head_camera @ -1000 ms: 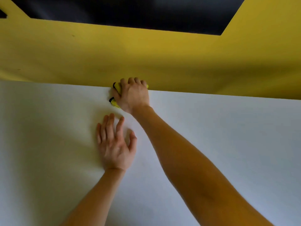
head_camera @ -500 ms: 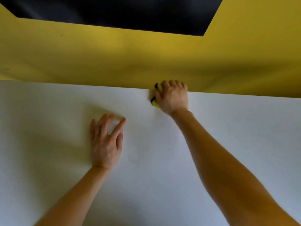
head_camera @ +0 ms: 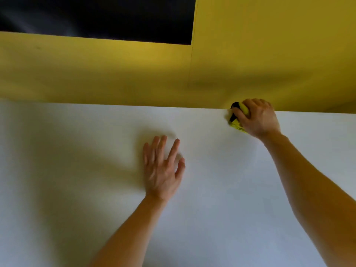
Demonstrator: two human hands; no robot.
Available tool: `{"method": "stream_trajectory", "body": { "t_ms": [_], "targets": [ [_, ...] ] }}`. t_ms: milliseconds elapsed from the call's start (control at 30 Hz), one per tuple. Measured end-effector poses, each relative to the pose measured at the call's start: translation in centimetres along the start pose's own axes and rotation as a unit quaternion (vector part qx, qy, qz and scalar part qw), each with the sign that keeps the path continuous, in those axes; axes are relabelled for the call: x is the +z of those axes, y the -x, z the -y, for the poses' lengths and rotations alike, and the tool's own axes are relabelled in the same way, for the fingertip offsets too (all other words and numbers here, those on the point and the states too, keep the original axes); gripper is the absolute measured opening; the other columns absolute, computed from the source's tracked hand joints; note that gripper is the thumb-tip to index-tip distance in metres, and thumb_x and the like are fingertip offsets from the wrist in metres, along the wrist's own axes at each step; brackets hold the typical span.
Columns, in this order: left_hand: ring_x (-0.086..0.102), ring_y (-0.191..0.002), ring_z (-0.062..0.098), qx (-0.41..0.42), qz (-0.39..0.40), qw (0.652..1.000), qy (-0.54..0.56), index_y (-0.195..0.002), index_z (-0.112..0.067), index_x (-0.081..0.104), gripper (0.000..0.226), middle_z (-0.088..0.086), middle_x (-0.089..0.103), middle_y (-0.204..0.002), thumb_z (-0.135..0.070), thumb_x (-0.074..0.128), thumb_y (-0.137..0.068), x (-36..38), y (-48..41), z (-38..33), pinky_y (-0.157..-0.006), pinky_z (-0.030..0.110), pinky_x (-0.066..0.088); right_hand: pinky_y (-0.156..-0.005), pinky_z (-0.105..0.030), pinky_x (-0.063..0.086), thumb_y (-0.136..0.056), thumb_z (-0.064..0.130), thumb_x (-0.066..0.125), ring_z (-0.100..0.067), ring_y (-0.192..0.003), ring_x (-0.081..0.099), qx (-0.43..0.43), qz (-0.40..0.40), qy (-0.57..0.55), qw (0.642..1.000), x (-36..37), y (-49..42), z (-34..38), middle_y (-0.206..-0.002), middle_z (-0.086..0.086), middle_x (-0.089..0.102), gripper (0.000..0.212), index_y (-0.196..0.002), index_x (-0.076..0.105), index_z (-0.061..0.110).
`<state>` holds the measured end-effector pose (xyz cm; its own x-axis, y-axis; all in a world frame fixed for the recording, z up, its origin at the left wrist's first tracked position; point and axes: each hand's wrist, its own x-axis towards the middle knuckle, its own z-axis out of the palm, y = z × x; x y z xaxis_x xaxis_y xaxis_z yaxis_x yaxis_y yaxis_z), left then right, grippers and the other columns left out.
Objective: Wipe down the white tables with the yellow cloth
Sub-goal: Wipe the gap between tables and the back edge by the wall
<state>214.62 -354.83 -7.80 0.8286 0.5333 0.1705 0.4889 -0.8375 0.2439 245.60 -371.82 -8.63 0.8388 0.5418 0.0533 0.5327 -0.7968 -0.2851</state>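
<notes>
A white table (head_camera: 77,180) fills the lower part of the head view. My right hand (head_camera: 258,118) grips a bunched yellow cloth (head_camera: 236,123) with a black edge and holds it down on the table at its far edge, right of centre. Most of the cloth is hidden under the fingers. My left hand (head_camera: 162,170) lies flat on the table near the middle, fingers spread and straight, holding nothing.
A yellow wall or panel (head_camera: 134,74) rises directly behind the table's far edge. A dark rectangular opening (head_camera: 96,16) sits in it at the upper left. A thin vertical seam runs down the panel near the centre.
My right hand has slid the cloth to the right along the table's far edge. My left hand has stayed flat on the table, falling behind to the left of the right hand.
</notes>
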Motion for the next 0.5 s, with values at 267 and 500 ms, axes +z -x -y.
{"method": "stream_trajectory", "body": {
  "t_ms": [267,500],
  "targets": [
    [0.038,-0.159,0.041,-0.004,-0.001,1.000,-0.021,-0.156,-0.024,0.060,0.054,0.019,0.044,-0.168,-0.038,0.061,-0.104,1.3,0.5,-0.5,-0.128,0.066,0.027,-0.090,-0.047,0.043,-0.101,0.062,0.049,-0.037,-0.097,0.067,-0.075,0.049,0.004,0.996,5.2,-0.7,17.1,-0.096,-0.013,0.072,0.048,-0.098,0.072,0.020],
    [0.037,-0.160,0.038,-0.012,0.014,0.999,-0.042,-0.157,-0.027,0.058,0.054,0.016,0.042,-0.169,-0.042,0.057,-0.105,1.1,0.5,-0.4,-0.128,0.064,0.028,-0.087,-0.043,0.043,-0.103,0.062,0.051,-0.036,-0.105,0.065,-0.121,0.083,-0.059,0.987,5.4,-1.9,17.0,-0.102,-0.010,0.072,0.046,-0.105,0.070,0.020]
  ]
}}
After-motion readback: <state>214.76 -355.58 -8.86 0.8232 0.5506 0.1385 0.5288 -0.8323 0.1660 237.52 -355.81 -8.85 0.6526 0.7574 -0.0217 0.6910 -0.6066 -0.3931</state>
